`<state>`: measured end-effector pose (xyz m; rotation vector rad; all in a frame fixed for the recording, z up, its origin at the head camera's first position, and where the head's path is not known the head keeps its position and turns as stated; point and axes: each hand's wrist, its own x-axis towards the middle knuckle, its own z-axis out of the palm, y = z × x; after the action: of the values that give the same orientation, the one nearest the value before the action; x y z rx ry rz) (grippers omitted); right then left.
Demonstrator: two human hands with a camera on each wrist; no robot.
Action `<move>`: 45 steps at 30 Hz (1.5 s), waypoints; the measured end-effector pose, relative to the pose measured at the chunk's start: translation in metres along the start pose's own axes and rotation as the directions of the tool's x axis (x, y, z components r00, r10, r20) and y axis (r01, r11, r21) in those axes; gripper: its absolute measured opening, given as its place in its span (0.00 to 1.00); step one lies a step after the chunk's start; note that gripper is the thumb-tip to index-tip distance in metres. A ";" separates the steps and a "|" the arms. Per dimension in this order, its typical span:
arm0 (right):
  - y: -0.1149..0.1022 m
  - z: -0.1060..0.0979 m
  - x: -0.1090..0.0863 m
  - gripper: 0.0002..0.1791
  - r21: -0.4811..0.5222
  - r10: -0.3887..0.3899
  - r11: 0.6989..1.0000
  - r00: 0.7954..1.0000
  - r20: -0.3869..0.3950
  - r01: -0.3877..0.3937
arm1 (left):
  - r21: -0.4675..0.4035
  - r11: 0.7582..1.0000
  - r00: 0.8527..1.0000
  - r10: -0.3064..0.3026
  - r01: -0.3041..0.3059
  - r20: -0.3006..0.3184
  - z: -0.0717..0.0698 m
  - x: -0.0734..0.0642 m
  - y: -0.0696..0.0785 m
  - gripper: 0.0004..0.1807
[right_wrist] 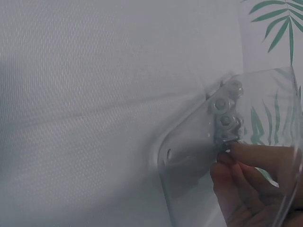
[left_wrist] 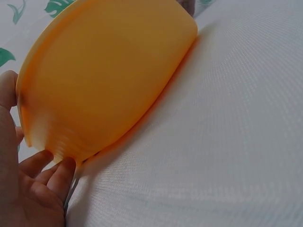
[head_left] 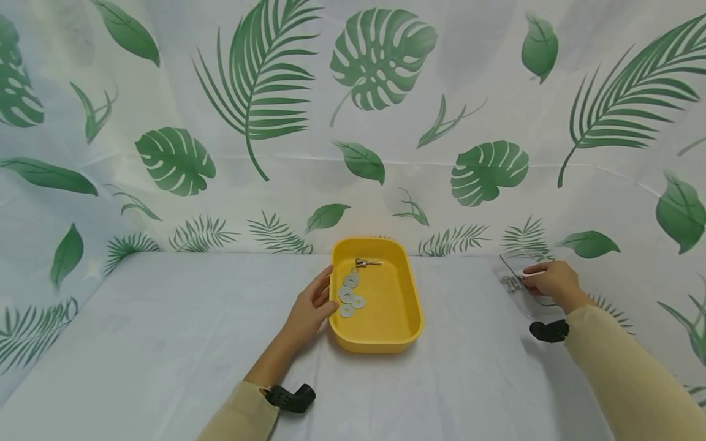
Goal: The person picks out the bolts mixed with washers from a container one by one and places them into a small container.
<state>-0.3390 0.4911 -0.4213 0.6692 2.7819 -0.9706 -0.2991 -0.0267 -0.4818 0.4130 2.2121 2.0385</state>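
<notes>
My left hand (head_left: 310, 312) holds the left side of a yellow plastic tray (head_left: 380, 344), its thumb at the rim and its fingers against the outer wall. Inside the tray, several flat washers (head_left: 346, 295) lie along the left side, with a metal bolt (head_left: 368, 263) near the far end. Over at the right, my right hand (head_left: 553, 283) reaches into a clear plastic box (right_wrist: 182, 177). Its thumb and fingertips pinch a small metal piece, mostly hidden, beside a row of small metal fasteners (right_wrist: 225, 120) in the box.
White cloth (head_left: 165, 343) covers the table. Behind it hangs a white curtain (head_left: 298, 202) printed with green leaves, close to the far ends of the tray and the clear box. Both wrists wear black devices (head_left: 292, 399).
</notes>
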 end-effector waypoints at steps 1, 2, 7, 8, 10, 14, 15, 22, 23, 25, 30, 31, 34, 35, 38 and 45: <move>0.000 -0.001 -0.001 0.27 -0.001 -0.009 1.000 1.000 0.005 0.009 | -0.002 1.000 1.000 0.001 -0.001 0.000 0.000 0.000 0.000 0.42; 0.001 -0.003 -0.003 0.27 -0.002 -0.020 1.000 1.000 0.009 0.020 | -0.004 1.000 1.000 0.001 -0.001 0.002 0.001 0.000 0.000 0.42; -0.004 -0.011 -0.013 0.30 0.039 -0.094 0.995 0.995 0.031 0.093 | -0.013 1.000 1.000 0.009 -0.009 0.004 0.002 0.001 -0.001 0.42; -0.006 -0.012 -0.015 0.30 0.052 -0.118 0.992 0.993 0.026 0.116 | -0.013 1.000 1.000 0.010 -0.010 0.005 0.002 0.001 -0.001 0.42; -0.013 -0.013 -0.019 0.31 0.087 -0.164 0.983 0.986 0.012 0.162 | -0.010 1.000 1.000 0.011 -0.010 0.005 0.003 0.001 -0.001 0.42; -0.039 -0.015 -0.031 0.33 0.138 -0.222 0.966 0.975 0.007 0.219 | 0.002 1.000 1.000 0.003 -0.003 -0.005 0.002 0.001 -0.001 0.42; -0.046 -0.014 -0.035 0.33 0.145 -0.231 0.963 0.973 0.012 0.227 | 0.004 1.000 1.000 0.002 -0.002 -0.009 0.002 0.000 -0.002 0.42; -0.092 -0.003 -0.060 0.33 0.194 -0.308 0.935 0.951 0.031 0.297 | 0.000 1.000 1.000 -0.001 0.001 -0.018 0.002 0.000 -0.004 0.42; -0.097 -0.001 -0.063 0.33 0.199 -0.320 0.931 0.947 0.042 0.306 | 0.000 1.000 1.000 -0.001 0.001 -0.018 0.002 0.000 -0.004 0.42; -0.106 0.003 -0.068 0.33 0.199 -0.347 0.923 0.936 0.062 0.329 | 0.000 1.000 1.000 0.002 -0.002 -0.017 0.002 0.000 -0.004 0.42; -0.129 0.015 -0.080 0.32 0.201 -0.387 0.913 0.911 0.143 0.356 | 0.008 1.000 1.000 0.008 -0.008 -0.015 0.002 -0.001 -0.003 0.41; -0.133 0.018 -0.083 0.31 0.206 -0.389 0.912 0.907 0.165 0.354 | 0.009 1.000 1.000 0.010 -0.010 -0.016 0.002 -0.001 -0.002 0.41; -0.147 0.030 -0.090 0.30 0.235 -0.398 0.908 0.891 0.219 0.347 | 0.007 1.000 1.000 0.013 -0.013 -0.017 0.001 -0.002 -0.002 0.41; -0.151 0.034 -0.092 0.30 0.253 -0.404 0.904 0.884 0.235 0.346 | 0.006 1.000 1.000 0.011 -0.011 -0.016 0.001 -0.002 -0.003 0.42; -0.162 0.046 -0.097 0.30 0.307 -0.422 0.890 0.865 0.272 0.338 | 0.005 1.000 1.000 0.013 -0.013 -0.012 0.002 -0.003 -0.003 0.42; -0.186 0.070 -0.102 0.29 0.360 -0.459 0.868 0.830 0.317 0.343 | -0.003 0.999 0.999 0.032 -0.032 -0.013 0.003 -0.002 0.000 0.42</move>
<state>-0.3325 0.2812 -0.3456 -0.1196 2.4754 -1.4263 -0.2963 -0.0245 -0.4826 0.4386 2.2230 2.0662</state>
